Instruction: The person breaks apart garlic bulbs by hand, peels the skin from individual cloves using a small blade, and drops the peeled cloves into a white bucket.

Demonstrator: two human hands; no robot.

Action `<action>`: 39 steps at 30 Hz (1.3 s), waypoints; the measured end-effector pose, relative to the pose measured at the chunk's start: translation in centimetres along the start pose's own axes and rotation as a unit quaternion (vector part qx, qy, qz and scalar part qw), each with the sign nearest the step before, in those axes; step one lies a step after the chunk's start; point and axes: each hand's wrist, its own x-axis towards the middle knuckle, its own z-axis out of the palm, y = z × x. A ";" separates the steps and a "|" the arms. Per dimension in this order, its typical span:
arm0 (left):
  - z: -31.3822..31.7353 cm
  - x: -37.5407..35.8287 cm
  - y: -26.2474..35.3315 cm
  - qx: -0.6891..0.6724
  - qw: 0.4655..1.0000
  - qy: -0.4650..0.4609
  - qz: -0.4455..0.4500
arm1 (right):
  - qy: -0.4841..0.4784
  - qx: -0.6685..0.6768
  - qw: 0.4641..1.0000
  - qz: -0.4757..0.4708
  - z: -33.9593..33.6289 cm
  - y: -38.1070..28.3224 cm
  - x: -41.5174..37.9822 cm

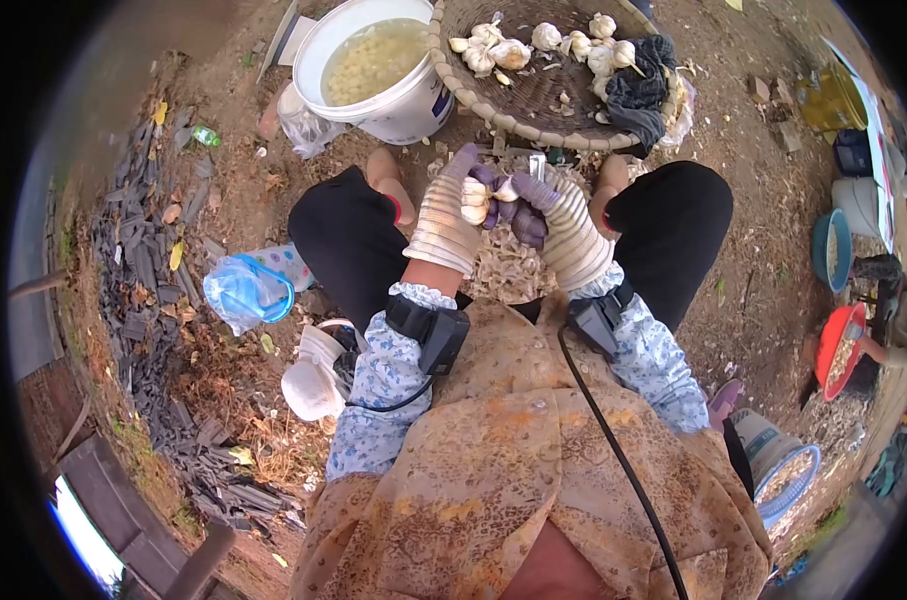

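Observation:
Both hands wear striped cream gloves with purple fingertips and meet between my knees. My left hand is closed around a white garlic bulb. My right hand is closed beside it, its thumb and fingers pinching a smaller piece of garlic. A short shiny metal piece sticks up by the right thumb; its kind and most of it are hidden. Beneath the hands lies a heap of pale garlic skins. Just beyond them stands a round woven basket with several garlic bulbs and a dark cloth.
Left of the basket, a white bucket holds peeled cloves in cloudy liquid. A blue-rimmed container with plastic and a white bag sit to my left. At right are a teal basin, a red basin and another person's hand.

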 end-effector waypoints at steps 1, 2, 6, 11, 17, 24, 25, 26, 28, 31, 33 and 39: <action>0.4 -0.5 0.7 -0.021 0.997 -0.055 -0.050 | 0.001 -0.002 1.000 -0.003 -0.6 0.2 0.1; 0.7 -0.7 1.0 -0.062 0.991 -0.094 -0.067 | -0.005 0.094 0.995 0.021 -1.1 0.2 0.1; 0.9 -1.7 0.5 0.025 0.996 -0.008 -0.087 | -0.030 0.148 0.988 0.034 -2.0 0.5 0.1; 0.6 -2.9 -0.9 0.028 0.991 -0.078 -0.103 | 0.060 -0.102 0.992 -0.040 -0.4 0.0 0.1; 1.0 -3.9 -0.6 0.013 0.994 -0.062 -0.093 | 0.081 -0.174 0.972 -0.135 -0.5 1.5 1.0; -0.6 -3.5 -0.7 0.024 0.998 -0.021 -0.055 | 0.064 -0.298 0.947 -0.100 -0.5 0.6 -0.6; -0.7 -3.4 -0.9 0.022 0.999 -0.015 -0.026 | 0.043 -0.299 0.953 -0.013 -0.3 0.2 -1.1; -0.9 -3.4 -1.1 0.022 0.999 -0.014 -0.026 | 0.035 -0.342 0.939 -0.024 -0.2 0.5 -1.2; -1.2 -3.4 -1.4 0.036 0.999 -0.030 0.008 | 0.014 -0.367 0.928 -0.060 -0.7 1.9 -0.8; -0.3 -3.9 -1.5 0.091 0.993 -0.002 0.073 | -0.007 -0.356 0.923 -0.145 -0.7 3.2 -0.6; -0.5 -3.5 -2.2 0.151 0.980 0.009 0.126 | -0.026 -0.401 0.908 -0.117 -1.0 3.5 -0.2; -0.3 -4.1 -1.9 0.124 0.987 0.017 0.097 | -0.024 -0.449 0.886 -0.114 -1.2 3.3 -0.4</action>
